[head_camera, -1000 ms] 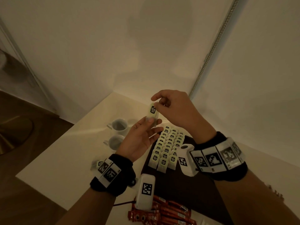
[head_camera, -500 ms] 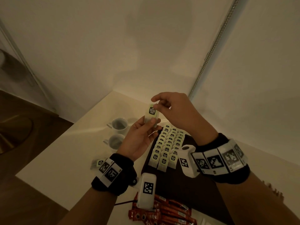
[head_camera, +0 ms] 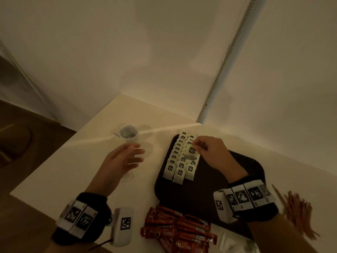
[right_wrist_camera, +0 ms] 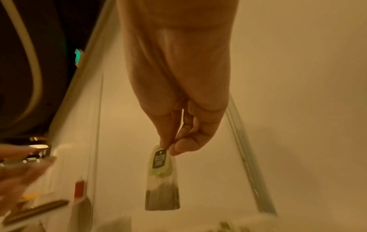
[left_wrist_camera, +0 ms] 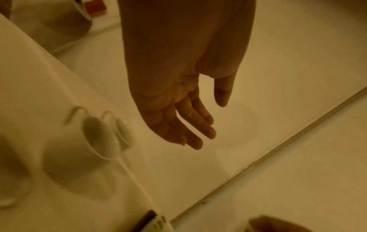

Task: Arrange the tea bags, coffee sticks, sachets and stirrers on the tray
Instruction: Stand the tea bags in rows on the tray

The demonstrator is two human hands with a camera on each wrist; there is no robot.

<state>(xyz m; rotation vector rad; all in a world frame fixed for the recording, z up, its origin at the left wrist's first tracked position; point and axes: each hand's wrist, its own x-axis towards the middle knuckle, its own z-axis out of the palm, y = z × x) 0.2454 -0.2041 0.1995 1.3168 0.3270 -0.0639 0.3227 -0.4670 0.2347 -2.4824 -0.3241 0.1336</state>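
Setting one more tea bag into the rows on the tray

The right hand [head_camera: 209, 152] pinches a tea bag [right_wrist_camera: 161, 177] by its tag between thumb and fingertip, the bag hanging just above the rows of tea bags [head_camera: 179, 161] at the far left of the dark tray [head_camera: 237, 179]. The left hand [head_camera: 120, 161] hovers flat and empty over the worktop [head_camera: 54, 170], near a mug [head_camera: 128, 134]. Best lower it into the gap, tag up and overlapping like its neighbours, and release gently so the rows aren't nudged. Coffee sticks [head_camera: 178, 232] wait nearer the wrists, off the tray.
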